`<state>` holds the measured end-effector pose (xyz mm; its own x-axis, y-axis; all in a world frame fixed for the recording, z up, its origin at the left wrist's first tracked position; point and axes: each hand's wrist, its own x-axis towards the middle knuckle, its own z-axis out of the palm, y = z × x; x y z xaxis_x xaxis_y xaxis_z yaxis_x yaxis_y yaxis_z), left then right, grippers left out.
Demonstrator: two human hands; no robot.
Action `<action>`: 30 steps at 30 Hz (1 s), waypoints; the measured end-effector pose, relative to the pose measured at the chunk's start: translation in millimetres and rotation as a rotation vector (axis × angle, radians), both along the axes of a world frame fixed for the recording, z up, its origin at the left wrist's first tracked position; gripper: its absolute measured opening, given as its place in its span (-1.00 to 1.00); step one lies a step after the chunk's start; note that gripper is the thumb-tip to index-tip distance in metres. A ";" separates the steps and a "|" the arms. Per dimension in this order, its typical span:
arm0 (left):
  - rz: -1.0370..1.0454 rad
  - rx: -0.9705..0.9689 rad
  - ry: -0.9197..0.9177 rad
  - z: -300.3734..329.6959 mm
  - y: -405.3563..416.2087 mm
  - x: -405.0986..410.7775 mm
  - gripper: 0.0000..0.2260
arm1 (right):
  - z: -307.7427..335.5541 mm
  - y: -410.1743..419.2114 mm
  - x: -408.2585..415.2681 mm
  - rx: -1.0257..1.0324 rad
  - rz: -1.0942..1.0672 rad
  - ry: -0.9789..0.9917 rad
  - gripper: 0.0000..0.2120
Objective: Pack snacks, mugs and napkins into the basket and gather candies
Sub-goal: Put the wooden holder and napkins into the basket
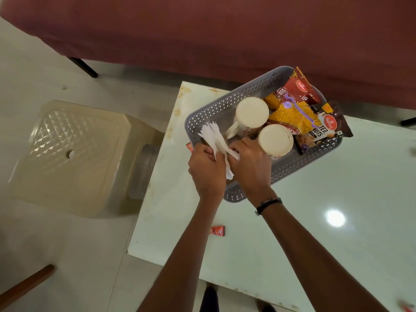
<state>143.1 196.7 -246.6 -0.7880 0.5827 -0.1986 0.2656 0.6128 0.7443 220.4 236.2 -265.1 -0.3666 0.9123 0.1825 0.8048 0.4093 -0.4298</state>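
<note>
A grey perforated basket (227,102) stands on the white table (315,199). Inside it are two cream mugs (252,112) (275,138) and several snack packets: a yellow one (292,118), a red one (299,88) and a brown nuts packet (326,129). My left hand (207,170) and my right hand (249,163) both grip a bunch of white napkins (213,137) over the basket's near left corner. An orange candy (218,230) lies on the table near my left forearm. Another orange candy (189,147) peeks out just left of the basket.
A beige plastic stool (74,154) stands on the tiled floor left of the table. A maroon sofa (225,30) runs behind the table. A wooden edge (24,284) shows at the bottom left. A small red thing (407,308) lies at the table's bottom right.
</note>
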 end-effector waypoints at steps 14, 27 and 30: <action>0.049 0.008 0.014 -4.8 -6.1 10.1 -0.90 | -12.4 -26.8 19.5 -0.019 0.004 -0.092 -0.89; -0.009 -0.091 0.079 -8.3 -6.9 15.3 -0.86 | -6.3 -21.0 23.3 0.060 0.086 -0.037 -0.88; 0.006 -0.073 0.071 -8.4 -5.7 17.2 -0.82 | -2.0 -20.7 25.4 0.103 0.098 -0.036 -0.88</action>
<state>160.3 191.0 -254.9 -0.8051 0.5638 -0.1839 0.3123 0.6667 0.6767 245.8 215.4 -267.1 -0.4607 0.8490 0.2586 0.7733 0.5270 -0.3526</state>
